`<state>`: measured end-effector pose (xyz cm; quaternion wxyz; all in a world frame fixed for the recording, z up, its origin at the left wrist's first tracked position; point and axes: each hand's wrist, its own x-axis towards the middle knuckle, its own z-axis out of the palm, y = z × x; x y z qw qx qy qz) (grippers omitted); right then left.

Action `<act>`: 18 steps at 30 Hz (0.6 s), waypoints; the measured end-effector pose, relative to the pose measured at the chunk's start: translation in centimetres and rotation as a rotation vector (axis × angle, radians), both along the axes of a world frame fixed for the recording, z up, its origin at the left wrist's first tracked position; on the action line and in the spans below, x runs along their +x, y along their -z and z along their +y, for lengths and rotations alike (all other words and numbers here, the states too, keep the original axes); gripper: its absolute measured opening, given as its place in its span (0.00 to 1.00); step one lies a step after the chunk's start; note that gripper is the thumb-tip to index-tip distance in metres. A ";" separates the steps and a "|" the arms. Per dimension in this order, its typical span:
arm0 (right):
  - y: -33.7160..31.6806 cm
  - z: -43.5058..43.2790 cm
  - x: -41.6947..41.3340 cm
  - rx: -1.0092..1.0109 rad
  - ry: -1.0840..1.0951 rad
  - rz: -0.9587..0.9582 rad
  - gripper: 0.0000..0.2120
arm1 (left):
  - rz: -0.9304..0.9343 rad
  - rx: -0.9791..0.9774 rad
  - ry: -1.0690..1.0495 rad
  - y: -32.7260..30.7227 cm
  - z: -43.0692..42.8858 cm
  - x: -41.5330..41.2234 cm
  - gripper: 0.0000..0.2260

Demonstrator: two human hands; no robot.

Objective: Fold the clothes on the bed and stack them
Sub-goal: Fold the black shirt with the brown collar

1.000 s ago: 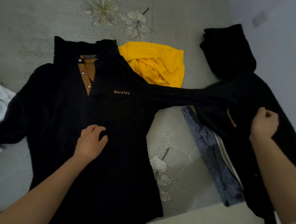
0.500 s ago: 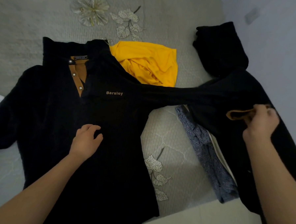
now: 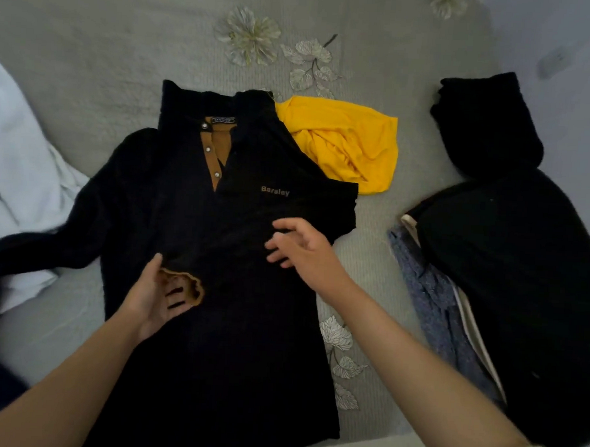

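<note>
On the bed, ctr: black Barsley polo sweater lies flat w/ one sleeve folded across chest, left hand pinching its tan cuff, right hand spread loose over it; rec. lay cuff flat, smooth sleeve, keep fold edge straight.

Black sweater: flat on the grey bed, one sleeve folded across the chest.
Left hand: pinches the tan cuff.
Right hand: fingers spread over the folded sleeve.
Yellow garment: beside the collar.
</note>
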<state>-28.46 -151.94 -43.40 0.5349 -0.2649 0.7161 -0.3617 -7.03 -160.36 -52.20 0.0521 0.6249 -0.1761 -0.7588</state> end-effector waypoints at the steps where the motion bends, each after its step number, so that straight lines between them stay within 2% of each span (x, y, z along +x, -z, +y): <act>1: 1.9 0.4 -0.5 0.101 0.077 0.066 0.08 | -0.013 0.020 -0.008 0.4 0.2 0.5 0.23; 4: 6.2 2.1 -2.1 0.272 0.288 0.193 0.09 | -0.086 -0.037 0.027 0.8 1.2 0.6 0.14; 6: 7.6 3.1 -3.1 0.294 0.323 0.230 0.07 | -0.217 -0.198 0.061 0.8 1.7 0.0 0.04; 7: 7.9 3.5 -3.4 0.299 0.327 0.241 0.06 | -0.266 -0.264 0.035 0.8 1.8 -0.2 0.03; 9: 8.4 3.8 -3.8 0.303 0.337 0.272 0.06 | -0.268 -0.340 -0.090 0.2 1.5 -0.2 0.06; 12: 8.6 3.7 -4.2 0.324 0.319 0.418 0.10 | -0.090 -0.428 -0.257 -2.8 0.1 0.9 0.12; 15: 9.3 3.3 -3.7 0.342 0.175 0.591 0.19 | 0.033 -0.544 -0.264 -6.6 -1.9 3.4 0.16; 18: 10.2 2.6 -1.6 0.372 0.042 0.566 0.30 | -0.001 -0.540 -0.302 -7.6 -3.8 7.1 0.19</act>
